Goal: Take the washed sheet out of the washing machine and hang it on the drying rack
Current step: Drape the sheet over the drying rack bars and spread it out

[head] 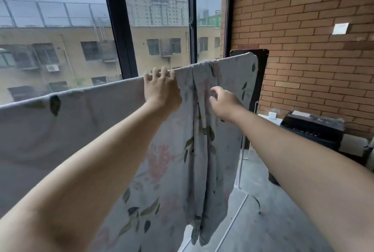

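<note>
Home balcony: brick wall (303,29), windows (157,18)

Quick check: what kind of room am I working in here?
Probably an enclosed apartment balcony or laundry corner: tall window facing housing blocks, brick wall, and the sheet draped over a rack.

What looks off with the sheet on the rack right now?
The sheet lies flat along the bar at left, but beside the right hand it is bunched into a twisted fold hanging lower. The left hand grips the top edge there.
</note>
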